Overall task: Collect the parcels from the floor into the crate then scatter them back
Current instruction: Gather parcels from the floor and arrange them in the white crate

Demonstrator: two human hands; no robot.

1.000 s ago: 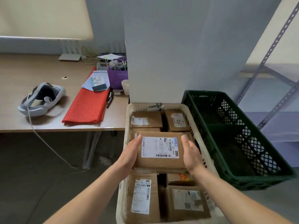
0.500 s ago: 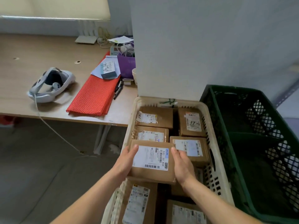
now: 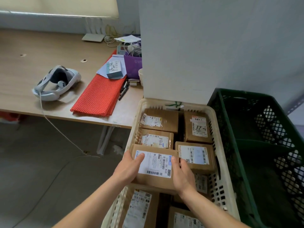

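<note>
"Two hands on one parcel?"

"Yes. The left hand (image 3: 128, 168) grips the brown parcel (image 3: 154, 165) at its left edge, thumb laid on the white label and the other fingers hidden beneath. The right hand (image 3: 182, 176) grips the right edge, thumb on top and fingers curled round the side."

"Where is that parcel?"

"Over the left-middle of the cream crate (image 3: 156, 102), label up, its left edge reaching the crate's left rim. I cannot tell whether it rests on what lies below or is held clear."

"What else is in the crate?"

"More brown parcels. The far-left parcel (image 3: 160, 120) and the far-right parcel (image 3: 197, 127) sit at the far end. The second-left parcel (image 3: 155, 139) lies just behind the held one, and the right-middle parcel (image 3: 195, 156) is just beside the right hand. The near-left parcel (image 3: 139, 209) and the near-right parcel (image 3: 185, 218) show between the forearms."

"And around it?"

"A green crate (image 3: 256, 94) stands against the cream crate's right side. A white pillar (image 3: 177, 46) rises behind the far end. To the left is a wooden table (image 3: 49, 46) carrying a white headset (image 3: 56, 83), a red mat (image 3: 102, 94), a purple bag (image 3: 132, 66) and some pens (image 3: 124, 89). The headset's cable (image 3: 57, 129) hangs off the table edge to the grey floor (image 3: 41, 170)."
</note>
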